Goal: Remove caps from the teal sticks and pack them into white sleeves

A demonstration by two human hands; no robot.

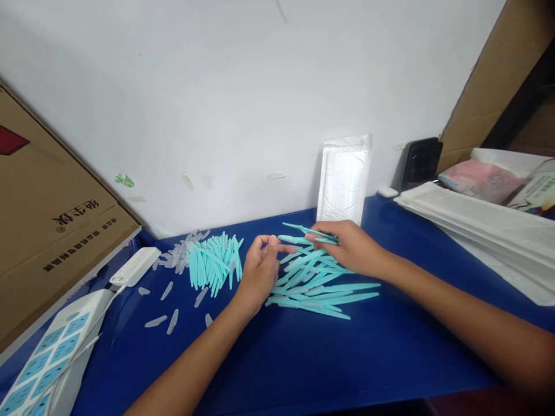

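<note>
My right hand (pixel 347 245) is closed around several slim turquoise eyebrow razors, one of them pointing up and left. The end of another razor (pixel 292 238) from this hand meets the fingertips of my left hand (pixel 261 268). The left thumb and a finger are pinched together there; whatever lies between them is too small to make out. Below both hands spreads a loose pile of turquoise razors (pixel 312 289), some with translucent covers on their ends. Left of my left hand is a denser heap of turquoise razors (pixel 210 260), with translucent blade covers (pixel 177 254) behind and beside it.
Loose covers (pixel 172 322) lie scattered on the blue table (pixel 277 364). A power strip (pixel 65 346) and white adapter (pixel 135 266) sit left, beside a cardboard box (pixel 52 219). A silvery bubble mailer (pixel 344 179) leans on the wall; white envelopes (pixel 485 225) are stacked right.
</note>
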